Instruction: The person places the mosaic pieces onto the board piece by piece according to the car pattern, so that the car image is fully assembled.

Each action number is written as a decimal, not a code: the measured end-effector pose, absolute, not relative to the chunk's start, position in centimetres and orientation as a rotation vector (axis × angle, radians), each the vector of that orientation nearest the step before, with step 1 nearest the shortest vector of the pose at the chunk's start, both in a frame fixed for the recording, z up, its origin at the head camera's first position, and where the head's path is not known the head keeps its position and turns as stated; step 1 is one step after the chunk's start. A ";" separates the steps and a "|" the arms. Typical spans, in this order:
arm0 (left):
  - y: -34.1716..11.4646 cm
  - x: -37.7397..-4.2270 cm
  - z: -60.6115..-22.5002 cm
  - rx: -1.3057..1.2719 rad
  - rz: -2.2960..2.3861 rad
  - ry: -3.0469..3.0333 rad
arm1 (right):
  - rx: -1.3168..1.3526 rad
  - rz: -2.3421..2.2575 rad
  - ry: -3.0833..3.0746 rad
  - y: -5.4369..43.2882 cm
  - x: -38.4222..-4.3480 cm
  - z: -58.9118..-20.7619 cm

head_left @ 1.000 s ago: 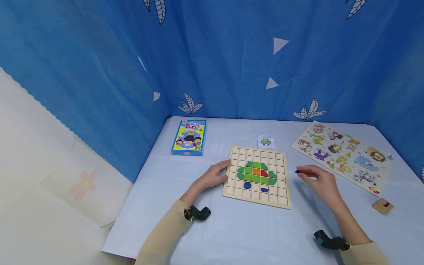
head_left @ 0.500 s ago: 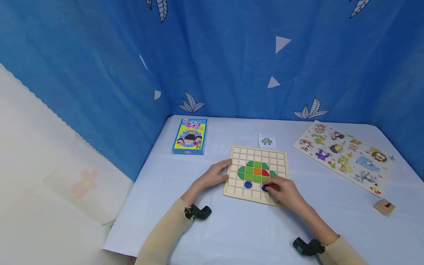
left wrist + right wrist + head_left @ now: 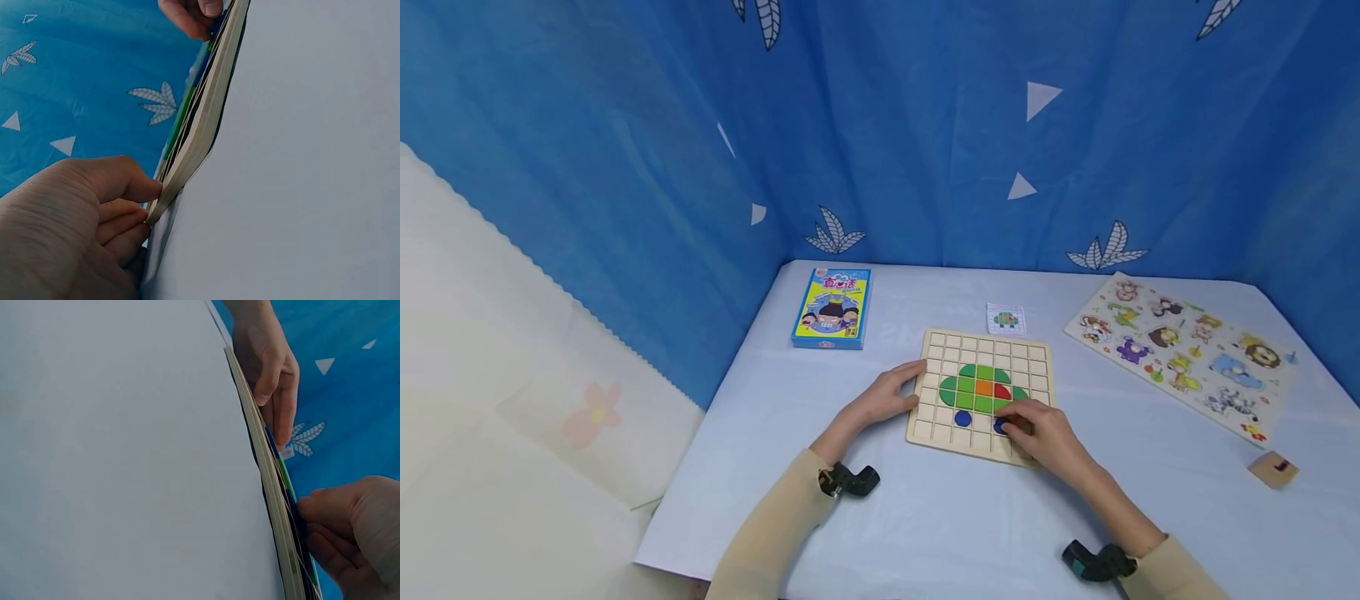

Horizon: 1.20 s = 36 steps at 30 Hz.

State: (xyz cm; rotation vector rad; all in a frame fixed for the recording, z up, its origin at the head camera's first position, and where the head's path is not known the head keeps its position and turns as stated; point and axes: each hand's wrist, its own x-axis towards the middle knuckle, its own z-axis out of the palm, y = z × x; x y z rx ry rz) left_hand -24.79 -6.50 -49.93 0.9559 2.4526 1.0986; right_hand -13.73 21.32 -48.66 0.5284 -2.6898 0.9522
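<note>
A wooden grid board (image 3: 940, 433) lies on the table with green, orange and red pieces forming a rounded shape. Below them sits a blue circle (image 3: 962, 418). My left hand (image 3: 886, 398) rests at the board's left edge, its thumb (image 3: 140, 181) and fingertips touching the side. Over the board's lower right, my right hand (image 3: 1045, 433) pinches a small blue piece (image 3: 999, 426) between thumb and fingers, down at the cells below the red piece (image 3: 1002, 391). That hand partly covers the blue piece and the cells around it.
Behind the board lies a small pattern card (image 3: 1006, 319). A blue and yellow box (image 3: 831, 310) stands at the back left. To the right are an animal puzzle board (image 3: 1180, 350) and a small wooden block (image 3: 1273, 470). A blue curtain (image 3: 910, 150) hangs behind the table.
My right hand has moved left from beside the board onto its lower right, carrying the blue piece to the half-round blue one there. My left hand has stayed at the left edge.
</note>
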 end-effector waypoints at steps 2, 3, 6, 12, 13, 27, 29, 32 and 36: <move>-6.5 -24.8 -49.9 0.952 1.101 2.451 | 0.539 0.953 -2.673 21.3 -13.8 -48.8; -6.6 -24.8 -49.9 0.949 1.100 2.453 | 0.541 0.958 -2.665 21.2 -13.8 -48.8; -6.7 -24.7 -50.0 0.941 1.110 2.451 | 0.559 0.963 -2.637 21.1 -13.8 -49.0; -6.8 -24.5 -50.0 0.957 1.136 2.444 | 0.575 0.961 -2.630 21.2 -13.7 -49.1; -6.8 -24.5 -50.1 0.966 1.141 2.444 | 0.575 0.962 -2.628 21.2 -13.7 -49.1; -6.6 -24.4 -49.9 0.960 1.105 2.457 | 0.546 0.938 -2.608 21.0 -13.1 -48.8; -6.7 -24.4 -49.9 0.968 1.107 2.453 | 0.472 1.056 -2.631 21.1 -13.1 -48.2; -6.8 -24.5 -49.9 0.997 1.082 2.466 | 0.365 1.217 -2.644 21.7 -13.6 -46.9; -6.7 -25.0 -48.9 1.055 1.005 2.505 | 0.329 1.318 -2.584 23.9 -15.7 -45.4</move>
